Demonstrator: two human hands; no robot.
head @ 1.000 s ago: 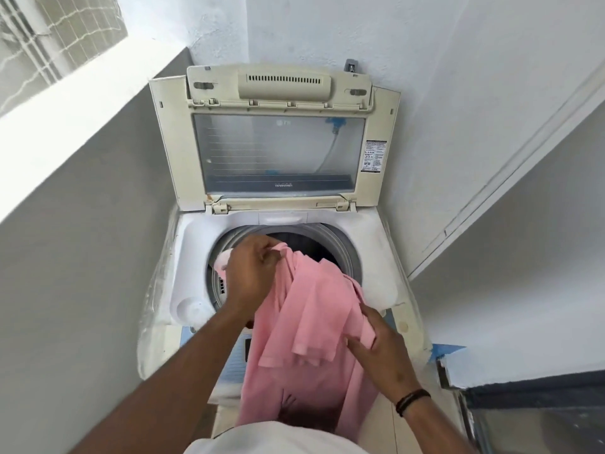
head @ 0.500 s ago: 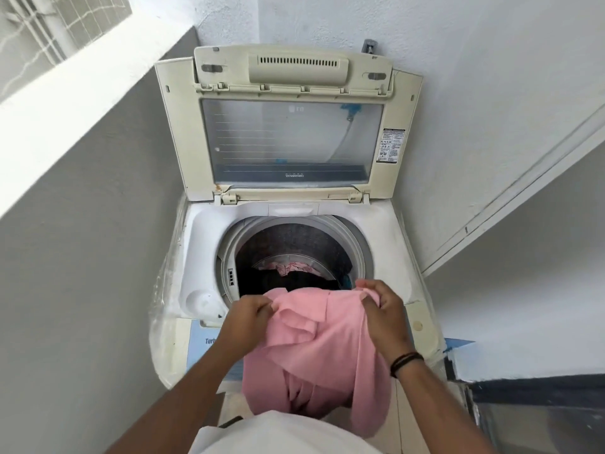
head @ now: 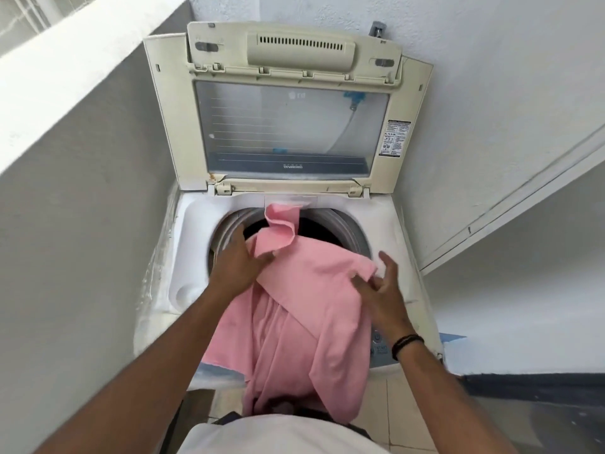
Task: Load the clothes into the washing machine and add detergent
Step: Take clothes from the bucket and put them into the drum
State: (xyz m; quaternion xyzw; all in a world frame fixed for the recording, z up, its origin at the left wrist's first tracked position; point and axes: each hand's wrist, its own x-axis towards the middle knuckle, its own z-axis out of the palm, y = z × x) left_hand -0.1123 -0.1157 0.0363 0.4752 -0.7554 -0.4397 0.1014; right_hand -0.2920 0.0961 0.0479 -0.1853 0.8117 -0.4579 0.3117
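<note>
— What have the hands got?

— My left hand [head: 236,263] presses flat on the pink garment [head: 304,290]; my right hand [head: 381,290], fingers loose, touches its edge. It drapes half over the drum [head: 352,231] rim.

— Next?

— Still loading, I judge: push the hanging part inside.

Pink garment [head: 304,299] drapes washing machine [head: 193,244].

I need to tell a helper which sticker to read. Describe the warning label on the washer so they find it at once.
Start at the washing machine and its raised lid. On the lid's right frame, beside the clear window, sits the warning label: the only black-and-white printed sticker there.
</note>
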